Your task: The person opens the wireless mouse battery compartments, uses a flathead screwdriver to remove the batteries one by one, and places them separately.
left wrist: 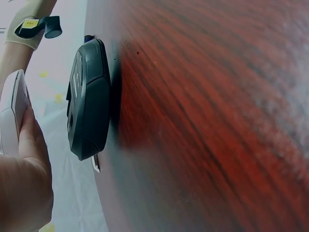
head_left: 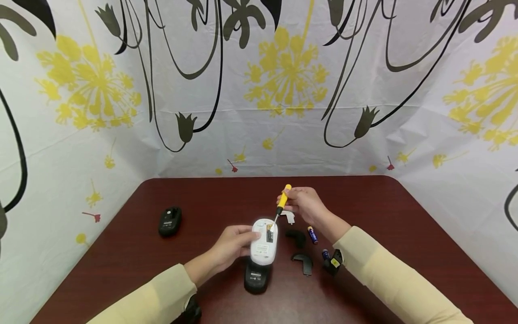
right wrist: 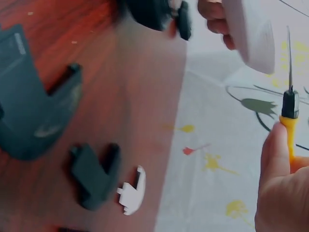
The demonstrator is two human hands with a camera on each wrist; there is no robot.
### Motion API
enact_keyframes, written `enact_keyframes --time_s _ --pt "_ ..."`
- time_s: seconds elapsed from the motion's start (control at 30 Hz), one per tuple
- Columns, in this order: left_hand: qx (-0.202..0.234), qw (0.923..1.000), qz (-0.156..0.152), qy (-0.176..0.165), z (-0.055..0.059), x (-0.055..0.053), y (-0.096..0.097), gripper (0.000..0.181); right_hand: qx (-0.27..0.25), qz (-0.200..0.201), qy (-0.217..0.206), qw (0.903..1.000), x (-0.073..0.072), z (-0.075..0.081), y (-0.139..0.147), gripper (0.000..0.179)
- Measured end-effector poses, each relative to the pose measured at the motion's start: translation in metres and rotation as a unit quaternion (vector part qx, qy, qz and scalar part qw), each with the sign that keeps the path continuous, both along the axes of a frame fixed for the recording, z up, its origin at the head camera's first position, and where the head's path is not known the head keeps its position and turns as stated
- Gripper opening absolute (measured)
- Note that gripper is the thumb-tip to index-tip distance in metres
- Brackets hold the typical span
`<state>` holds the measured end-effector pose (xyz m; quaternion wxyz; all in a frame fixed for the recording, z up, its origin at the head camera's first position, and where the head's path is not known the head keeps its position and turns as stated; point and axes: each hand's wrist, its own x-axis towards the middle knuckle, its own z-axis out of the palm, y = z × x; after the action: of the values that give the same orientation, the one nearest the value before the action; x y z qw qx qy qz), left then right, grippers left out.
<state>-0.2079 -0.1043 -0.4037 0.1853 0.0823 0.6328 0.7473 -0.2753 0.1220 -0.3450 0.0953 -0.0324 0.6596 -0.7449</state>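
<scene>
My left hand (head_left: 234,243) grips a white computer mouse (head_left: 263,254), its underside turned up. The battery compartment (head_left: 270,235) is uncovered, and a battery shows inside. My right hand (head_left: 305,204) pinches the yellow handle of a screwdriver (head_left: 283,198); its thin shaft slants down to the compartment, where the tip appears to be at the battery's upper end. Below the white mouse, a black mouse (head_left: 256,280) lies underside up on the table. In the right wrist view, the screwdriver (right wrist: 289,108) stands out past the thumb, beside the white mouse (right wrist: 248,34).
Right of the mice lie a white cover (head_left: 289,218), a black cover (head_left: 297,237) and a larger black cover (head_left: 305,264). Two blue batteries, one farther (head_left: 312,235) and one nearer (head_left: 325,254), lie by the right forearm. Another black mouse (head_left: 170,221) sits on the left.
</scene>
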Motion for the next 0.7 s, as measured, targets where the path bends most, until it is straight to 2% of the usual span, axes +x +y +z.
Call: enact_keyframes --time_s 0.07,0.2,0.3,0.43,0.53,0.7 --pt "0.005 1.0000 0.000 0.003 0.001 0.000 0.001 0.041 -0.014 -0.014 0.033 0.9993 0.001 0.005 0.003 0.030" --pt "0.008 0.9999 0.002 0.007 0.002 0.002 0.001 0.041 0.001 -0.032 0.130 0.9910 0.006 0.013 0.009 0.029" --pt "0.006 0.9999 0.005 0.006 0.003 0.003 0.001 0.042 0.024 -0.035 0.211 0.9766 0.012 0.016 0.009 0.029" --pt "0.002 0.9999 0.008 0.009 0.005 0.003 0.001 0.042 0.043 -0.033 0.301 0.9519 0.021 0.016 0.005 0.026" --pt "0.001 0.9999 0.009 0.009 0.005 0.003 0.001 0.042 0.054 -0.028 0.344 0.9369 0.027 0.017 0.001 0.020" --pt "-0.001 0.9999 0.011 0.005 0.003 0.003 0.001 0.043 0.064 -0.014 0.392 0.9175 0.041 0.024 -0.007 0.016"
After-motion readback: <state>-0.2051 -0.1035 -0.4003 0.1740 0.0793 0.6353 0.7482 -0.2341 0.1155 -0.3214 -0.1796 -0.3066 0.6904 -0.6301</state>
